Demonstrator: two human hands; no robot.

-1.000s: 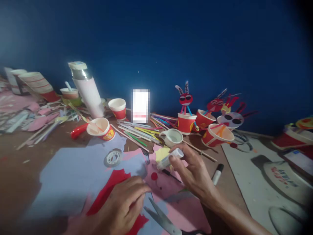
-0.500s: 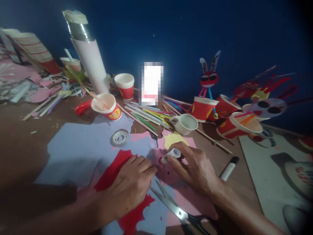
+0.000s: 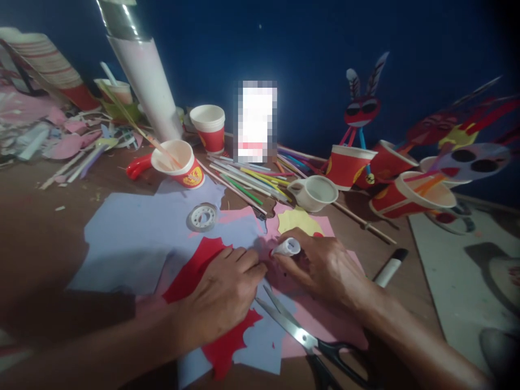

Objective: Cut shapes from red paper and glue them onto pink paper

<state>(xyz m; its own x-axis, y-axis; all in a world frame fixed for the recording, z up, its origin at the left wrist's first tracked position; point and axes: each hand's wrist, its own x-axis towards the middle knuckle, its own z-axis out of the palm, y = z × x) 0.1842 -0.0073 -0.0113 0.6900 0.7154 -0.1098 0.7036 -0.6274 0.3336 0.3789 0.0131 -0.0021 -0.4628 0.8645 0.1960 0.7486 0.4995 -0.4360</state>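
- Your right hand pinches a white tube, apparently a glue stick, between thumb and curled fingers. The grip sits low on the tube and leaves its round upper end exposed, probably for control over the lower end.
- That tube leans over the pink paper, just ahead of your left fingertips, its lower end at a small red piece. Whether they touch, you cannot tell from this angle.
- Your left hand lies palm down across the jagged red paper, fingers bent and close together. Its weight likely steadies the layers; whether the fingertips grip anything is hidden.
- Between your forearms, the scissors lie with blades parted and black handles toward you, probably within easy reach.
- Beyond your right hand sits a yellow paper cut-out; the black-capped marker lies to the right of it, likely out of the way.
- Farther back, a red paper cup supports a red-headed paper figure, presumably to keep it upright.
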